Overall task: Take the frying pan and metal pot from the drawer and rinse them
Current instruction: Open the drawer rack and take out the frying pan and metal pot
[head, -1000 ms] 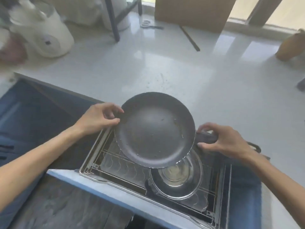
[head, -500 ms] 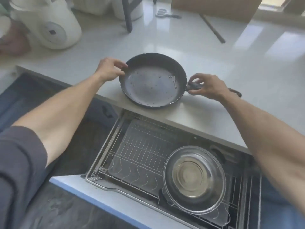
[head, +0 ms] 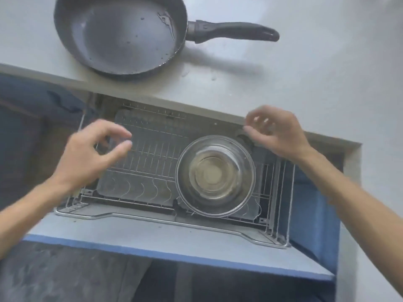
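L hand point(head: 91, 155): fingers point(head: 122, 134) loosely curled, thumb and index apart, nothing held. Hovers over L part of the open drawer point(head: 152, 234), above the wire rack point(head: 144, 162). Slight motion blur.

R hand point(head: 277, 134): fingers point(head: 250, 129) loosely curled, spread, nothing held. Hovers at back-R corner of drawer, just behind and R of the metal pot point(head: 216, 176). Can't tell if fingertips touch the counter point(head: 327, 73) edge.

Pot: upright, mouth up, shiny inside, sits in R half of rack, inside drawer. No hand on it.

Frying pan point(head: 120, 33): flat on counter, behind drawer, near counter front edge. Dark, droplets and some residue inside near R rim. Handle point(head: 235, 32) points R. Well apart from both hands.

Drawer front panel pale w/ blue edge, nearest camera. Dark floor point(head: 54, 275) below.
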Demonstrator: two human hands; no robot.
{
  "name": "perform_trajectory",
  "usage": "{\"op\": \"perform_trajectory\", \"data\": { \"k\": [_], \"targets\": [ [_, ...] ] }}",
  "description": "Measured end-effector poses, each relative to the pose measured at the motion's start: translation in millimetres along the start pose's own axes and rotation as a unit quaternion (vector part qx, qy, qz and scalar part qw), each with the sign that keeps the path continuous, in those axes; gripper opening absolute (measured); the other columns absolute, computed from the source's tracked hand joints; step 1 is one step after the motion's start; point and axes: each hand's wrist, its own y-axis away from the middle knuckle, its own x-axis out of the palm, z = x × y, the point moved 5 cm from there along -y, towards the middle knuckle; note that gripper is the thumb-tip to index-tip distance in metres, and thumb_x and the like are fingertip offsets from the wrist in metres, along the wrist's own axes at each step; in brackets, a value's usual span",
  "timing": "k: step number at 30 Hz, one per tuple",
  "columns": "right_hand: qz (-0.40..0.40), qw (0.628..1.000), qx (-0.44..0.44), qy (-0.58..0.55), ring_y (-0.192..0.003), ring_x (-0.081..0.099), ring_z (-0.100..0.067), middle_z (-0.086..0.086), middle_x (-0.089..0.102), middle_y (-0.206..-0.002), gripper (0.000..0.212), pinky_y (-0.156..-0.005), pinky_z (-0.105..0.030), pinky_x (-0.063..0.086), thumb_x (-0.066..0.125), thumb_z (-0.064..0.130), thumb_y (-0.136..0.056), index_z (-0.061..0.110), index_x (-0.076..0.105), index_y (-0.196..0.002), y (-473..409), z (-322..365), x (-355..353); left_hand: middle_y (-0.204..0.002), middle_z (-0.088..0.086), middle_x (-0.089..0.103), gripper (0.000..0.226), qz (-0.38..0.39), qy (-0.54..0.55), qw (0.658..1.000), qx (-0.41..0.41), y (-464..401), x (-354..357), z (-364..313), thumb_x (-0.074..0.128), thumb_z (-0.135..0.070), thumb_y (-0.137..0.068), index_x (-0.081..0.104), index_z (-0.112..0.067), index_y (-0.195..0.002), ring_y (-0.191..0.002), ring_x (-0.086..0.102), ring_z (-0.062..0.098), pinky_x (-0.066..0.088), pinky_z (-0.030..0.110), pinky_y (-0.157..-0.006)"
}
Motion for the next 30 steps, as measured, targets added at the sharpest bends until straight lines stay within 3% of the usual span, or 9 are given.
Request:
{"op": "perform_trajectory", "data": {
  "k": [2,4,7,10,12,16,20,25,30],
  "targets": [
    [0.107,0.988,0.112,0.024,-0.071,0.059,-0.011,0.013,0.067,-0.088,0.013,-0.066,-0.024,0.046,0.069,0.025,-0.08,0.029,0.064,-0.091,48,-56,24,-0.11,-0.024,0.061,0.037,0.252,-0.031,0.966,-0.049,34,70,15,0.059,-0.065,-0.074,0.058,-0.043,-0.104,-0.103,0.055,-0.007,0.044,0.017,-0.086],
    [0.179,0.965,0.188,0.046,-0.076,0.057,-0.01,0.016,0.065,-0.098,0.02,-0.072,-0.03,0.047,0.066,0.041,-0.077,0.035,0.062,-0.096,80,-106,44,-0.124,-0.03,0.052,0.035,0.434,-0.091,0.895,-0.055,56,124,39,0.057,-0.063,-0.076,0.048,-0.054,-0.108,-0.114,0.048,-0.01,0.041,0.026,-0.1],
    [0.21,0.946,0.247,0.026,-0.084,0.057,-0.013,0.013,0.06,-0.105,0.027,-0.073,-0.029,0.046,0.065,0.046,-0.077,0.037,0.059,-0.102,95,-147,64,-0.134,-0.024,0.046,0.034,0.554,-0.074,0.824,-0.096,73,180,68,0.062,-0.047,-0.085,0.041,-0.057,-0.11,-0.127,0.043,0.002,0.034,0.029,-0.108],
    [0.242,0.924,0.295,0.0,-0.086,0.055,-0.009,0.024,0.054,-0.1,0.029,-0.07,-0.023,0.042,0.069,0.037,-0.08,0.036,0.057,-0.106,94,-173,90,-0.143,-0.019,0.04,0.061,0.629,-0.07,0.767,-0.108,86,219,78,0.055,-0.072,-0.07,0.03,-0.056,-0.123,-0.132,0.038,0.005,0.029,0.029,-0.111],
    [0.262,0.92,0.292,0.0,-0.085,0.057,-0.01,0.023,0.057,-0.114,0.03,-0.079,-0.031,0.048,0.068,0.035,-0.078,0.044,0.055,-0.103,92,-187,107,-0.135,-0.013,0.051,0.065,0.598,-0.06,0.788,-0.133,85,236,83,0.056,-0.076,-0.067,0.032,-0.057,-0.124,-0.123,0.047,0.006,0.034,0.031,-0.108],
    [0.275,0.919,0.283,0.019,-0.087,0.06,-0.016,0.013,0.052,-0.131,0.043,-0.084,-0.035,0.05,0.062,0.021,-0.076,0.046,0.049,-0.109,94,-205,124,-0.096,-0.009,0.072,0.032,0.444,-0.03,0.881,-0.16,80,252,102,0.061,-0.053,-0.076,0.053,-0.044,-0.105,-0.091,0.067,0.008,0.048,0.034,-0.094],
    [0.263,0.923,0.279,0.023,-0.097,0.06,-0.021,0.011,0.05,-0.135,0.049,-0.087,-0.039,0.05,0.061,0.011,-0.073,0.046,0.048,-0.105,99,-206,127,-0.08,-0.004,0.065,0.021,0.331,0.006,0.924,-0.189,79,255,103,0.066,-0.016,-0.085,0.058,-0.035,-0.084,-0.069,0.06,0.005,0.041,0.006,-0.072],
    [0.252,0.924,0.288,0.005,-0.107,0.057,-0.025,0.0,0.054,-0.13,0.049,-0.09,-0.039,0.048,0.068,0.011,-0.071,0.035,0.051,-0.111,118,-195,119,-0.077,-0.02,0.066,0.023,0.325,-0.032,0.933,-0.15,76,229,86,0.066,-0.02,-0.084,0.059,-0.041,-0.088,-0.07,0.062,0.003,0.043,0.011,-0.072],
    [0.306,0.908,0.284,0.029,-0.075,0.061,-0.025,-0.011,0.064,-0.096,0.045,-0.066,-0.035,0.048,0.069,0.022,-0.071,0.036,0.042,-0.104,145,-154,103,-0.076,-0.012,0.072,0.031,0.353,-0.033,0.923,-0.151,87,173,48,0.057,-0.05,-0.066,0.065,-0.036,-0.092,-0.074,0.066,0.013,0.049,0.027,-0.08]
  ]
}}
